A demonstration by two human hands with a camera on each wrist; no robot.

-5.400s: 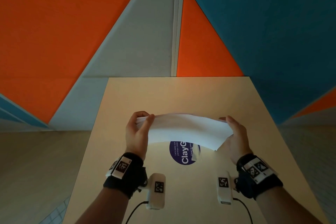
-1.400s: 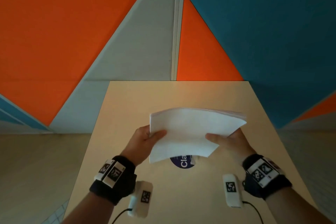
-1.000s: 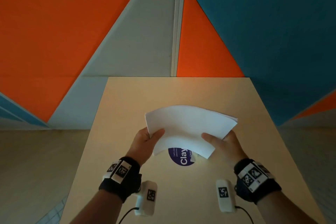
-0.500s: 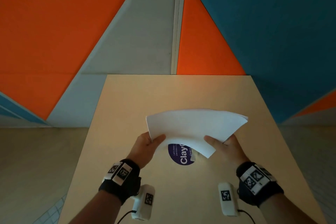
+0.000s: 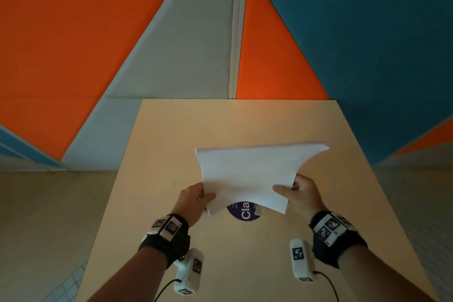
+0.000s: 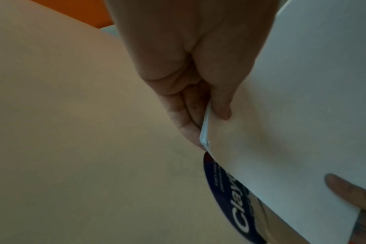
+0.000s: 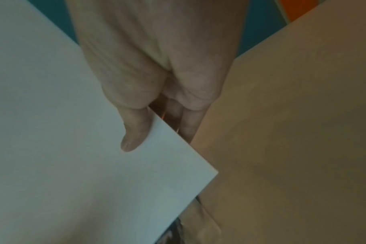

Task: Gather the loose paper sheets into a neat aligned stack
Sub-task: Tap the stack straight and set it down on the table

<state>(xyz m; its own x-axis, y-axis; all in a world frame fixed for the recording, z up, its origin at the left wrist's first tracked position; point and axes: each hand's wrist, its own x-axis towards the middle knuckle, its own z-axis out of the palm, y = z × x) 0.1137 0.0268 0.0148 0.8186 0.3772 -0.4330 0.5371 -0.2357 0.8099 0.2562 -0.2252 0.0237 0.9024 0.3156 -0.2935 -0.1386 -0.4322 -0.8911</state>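
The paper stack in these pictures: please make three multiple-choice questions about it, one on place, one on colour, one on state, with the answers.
1. Where is the paper stack?
A. flat on the table
B. held above the table
C. on the floor

2. What colour is the round sticker under it?
A. dark purple-blue
B. green
C. yellow

3. How is the stack held?
A. by the left hand only
B. by the right hand only
C. by both hands

Answers:
1 B, it curves in the air over the table.
2 A, with white letters.
3 C, the left hand and right hand each pinch a near corner, thumb on top.
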